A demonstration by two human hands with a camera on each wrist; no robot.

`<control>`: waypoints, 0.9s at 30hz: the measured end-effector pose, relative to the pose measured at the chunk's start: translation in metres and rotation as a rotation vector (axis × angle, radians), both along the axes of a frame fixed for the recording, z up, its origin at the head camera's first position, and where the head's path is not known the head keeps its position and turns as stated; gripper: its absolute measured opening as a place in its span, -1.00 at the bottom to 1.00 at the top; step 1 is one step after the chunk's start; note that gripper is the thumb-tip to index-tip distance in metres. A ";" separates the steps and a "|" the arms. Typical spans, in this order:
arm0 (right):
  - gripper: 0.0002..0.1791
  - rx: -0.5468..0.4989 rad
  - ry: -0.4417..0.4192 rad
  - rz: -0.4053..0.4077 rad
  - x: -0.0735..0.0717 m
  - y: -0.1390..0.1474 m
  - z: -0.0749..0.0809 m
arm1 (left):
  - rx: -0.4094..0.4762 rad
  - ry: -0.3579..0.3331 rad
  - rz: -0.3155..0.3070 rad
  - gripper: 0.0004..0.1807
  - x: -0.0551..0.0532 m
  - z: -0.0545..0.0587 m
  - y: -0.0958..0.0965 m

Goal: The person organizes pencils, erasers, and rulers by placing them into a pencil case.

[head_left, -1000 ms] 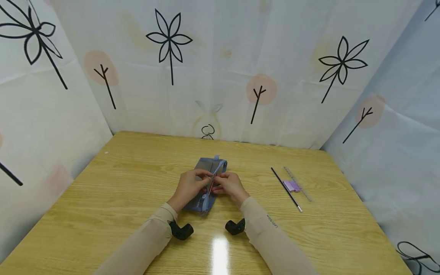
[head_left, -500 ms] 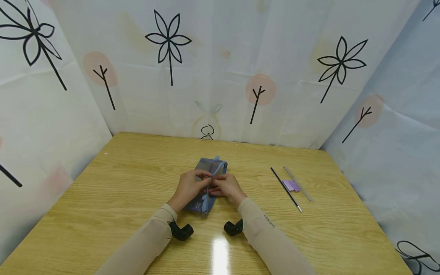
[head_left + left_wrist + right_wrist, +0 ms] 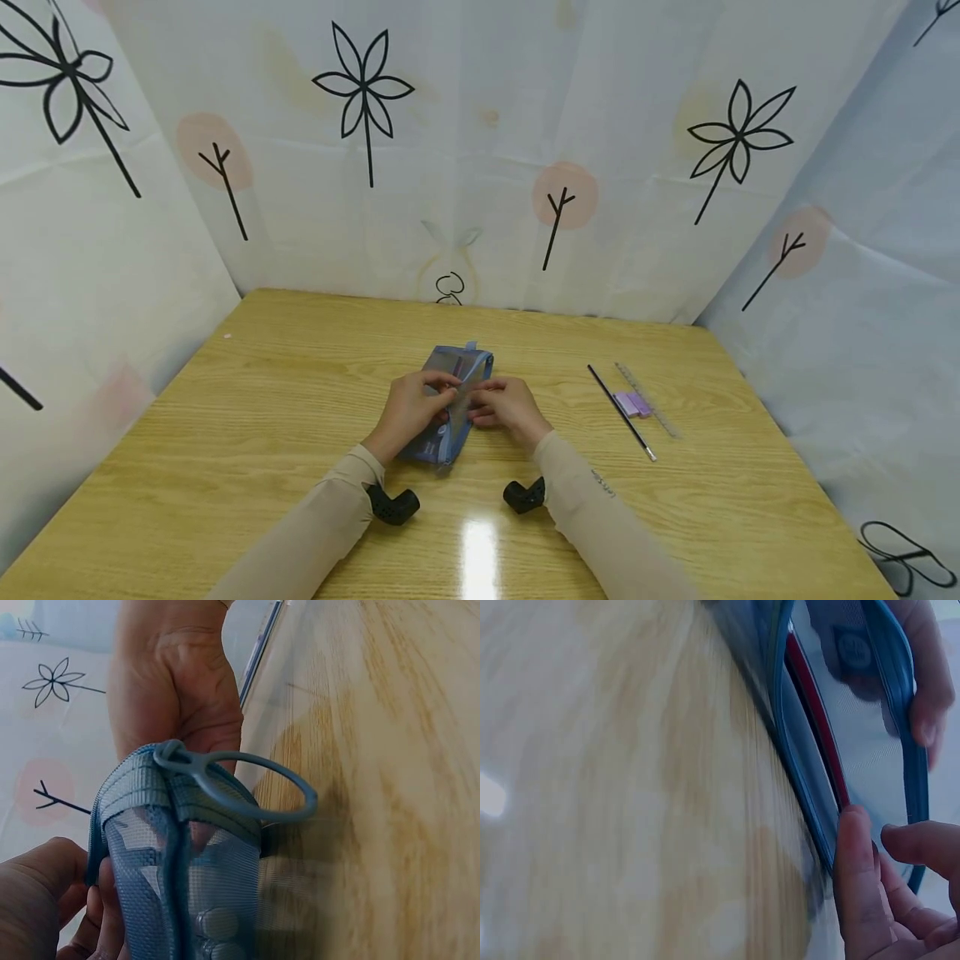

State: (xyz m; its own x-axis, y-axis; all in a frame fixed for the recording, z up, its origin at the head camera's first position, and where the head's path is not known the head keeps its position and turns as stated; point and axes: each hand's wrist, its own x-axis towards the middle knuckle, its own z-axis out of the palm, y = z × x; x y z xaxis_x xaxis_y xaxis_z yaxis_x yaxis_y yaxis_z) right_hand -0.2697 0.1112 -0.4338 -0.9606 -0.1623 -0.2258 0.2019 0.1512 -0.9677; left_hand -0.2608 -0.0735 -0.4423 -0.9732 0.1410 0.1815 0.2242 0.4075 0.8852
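A blue mesh pencil case [image 3: 438,442] lies slantwise on the table with its zipped mouth spread apart. My left hand [image 3: 412,408] holds one rim of that mouth between thumb and fingers. At the opposite rim is my right hand [image 3: 510,408], its fingers at the opening and its thumb apart from them. Inside the case runs a slim red pencil or pen [image 3: 817,712]; one right fingertip [image 3: 855,832] touches or nearly touches its near end. A loop-shaped zipper pull [image 3: 255,787] hangs at the case's end in the left wrist view. Pale round things [image 3: 217,922] show through the mesh.
Right of the case lie a dark pencil [image 3: 622,412], a purple-and-white eraser-like block [image 3: 633,405] and a clear ruler [image 3: 648,400]. The wooden table [image 3: 315,350] is bordered by patterned cloth walls [image 3: 465,167].
My right hand moved left into the case's mouth, then drew back a little to the right. The red length seen between my hands is now down inside the case. My left hand kept its hold.
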 end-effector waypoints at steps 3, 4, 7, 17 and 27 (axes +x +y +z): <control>-0.70 0.095 0.048 -0.037 -0.001 0.014 0.004 | 0.000 -0.003 0.001 -0.81 0.000 0.000 0.000; -0.71 0.131 0.067 -0.055 -0.002 0.021 0.005 | 0.000 -0.002 0.001 -0.81 0.000 0.000 0.000; -0.72 0.254 0.129 -0.117 -0.003 0.047 0.007 | -0.003 0.003 -0.003 -0.81 0.001 0.001 0.001; -0.66 0.751 0.269 -0.258 0.009 0.134 0.023 | -0.015 0.009 -0.002 -0.82 0.003 0.004 0.002; -0.78 1.016 0.282 -0.277 0.019 0.157 0.028 | -0.013 0.007 0.004 -0.81 0.003 0.004 -0.001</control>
State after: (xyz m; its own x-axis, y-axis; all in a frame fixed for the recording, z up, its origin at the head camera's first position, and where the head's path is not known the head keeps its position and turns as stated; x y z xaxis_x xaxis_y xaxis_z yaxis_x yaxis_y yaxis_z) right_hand -0.2511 0.2678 -0.4054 -0.9733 0.2056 0.1022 0.1425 0.8898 -0.4335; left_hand -0.2576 -0.0741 -0.4382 -0.9725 0.1394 0.1867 0.2288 0.4197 0.8784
